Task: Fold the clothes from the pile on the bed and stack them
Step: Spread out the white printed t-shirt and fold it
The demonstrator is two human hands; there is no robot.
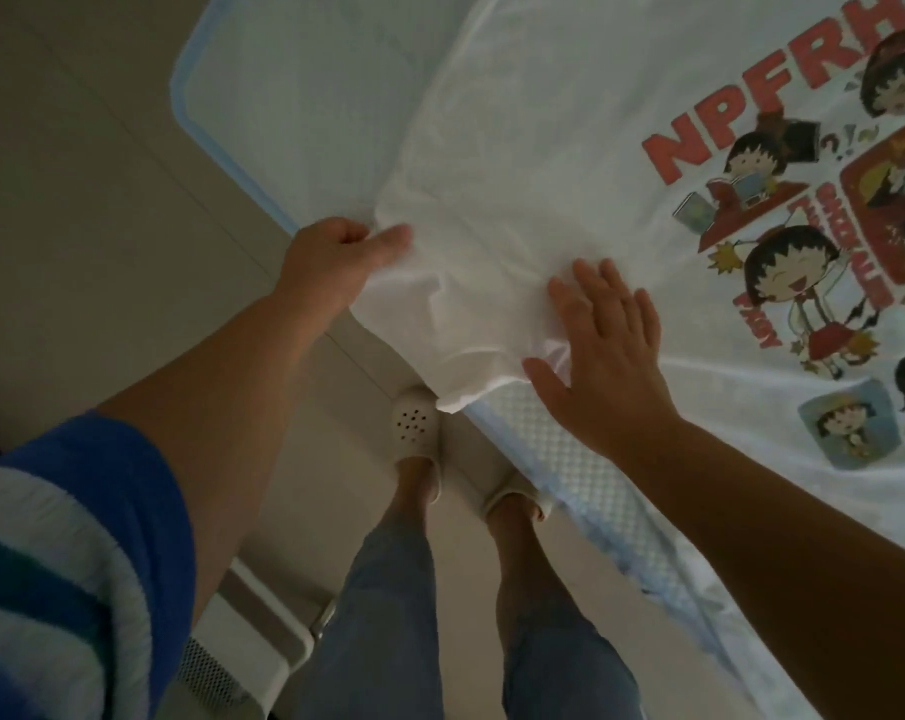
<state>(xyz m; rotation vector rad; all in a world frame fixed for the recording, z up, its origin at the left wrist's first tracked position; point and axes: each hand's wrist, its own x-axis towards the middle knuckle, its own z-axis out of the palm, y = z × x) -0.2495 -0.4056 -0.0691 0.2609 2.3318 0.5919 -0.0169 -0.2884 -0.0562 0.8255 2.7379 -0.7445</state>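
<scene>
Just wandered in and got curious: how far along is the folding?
Early. The white cartoon-print T-shirt lies spread on the bed. The left hand pinches its sleeve while the right hand presses it flat. No fold or stack shows yet.

2 bare forearms are extended forward and down from the lower edge of the view. The left hand (pixel 331 257) is turned with its thumb pointing to the right, and white cloth is pinched between the thumb and the curled fingers (the fingertips themselves are hidden). The right hand (pixel 603 350) is laid flat, palm down, with its 4 fingers straight and slightly spread and the thumb held out to the left. A blue striped sleeve is seen at the left upper arm.
</scene>
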